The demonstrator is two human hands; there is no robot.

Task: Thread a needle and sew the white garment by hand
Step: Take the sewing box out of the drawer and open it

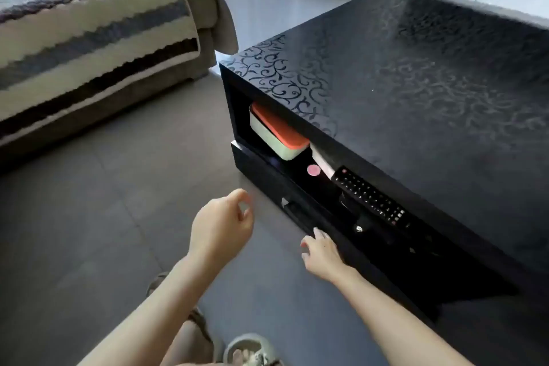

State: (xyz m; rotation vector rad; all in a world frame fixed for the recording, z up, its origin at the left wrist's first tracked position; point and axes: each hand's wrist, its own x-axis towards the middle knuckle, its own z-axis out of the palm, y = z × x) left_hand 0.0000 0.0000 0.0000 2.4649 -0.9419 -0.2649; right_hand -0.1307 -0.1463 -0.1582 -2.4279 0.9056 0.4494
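Note:
No needle, thread or white garment shows in the head view. My right hand (320, 252) reaches to the front of the black coffee table's lower drawer (267, 172), fingers straight and touching its top edge near the handle (292, 206). My left hand (221, 224) hovers above the floor left of the drawer, fingers loosely curled and holding nothing. On the open shelf above the drawer sit a white box with an orange lid (277, 134), a small pink round thing (313, 170) and a black remote control (371, 197).
The black coffee table (416, 83) with a scroll-patterned glossy top fills the right side. A sofa with a striped cover (89, 33) stands at the left. Grey tiled floor (104, 202) lies between them. My slippered foot (249, 350) is at the bottom.

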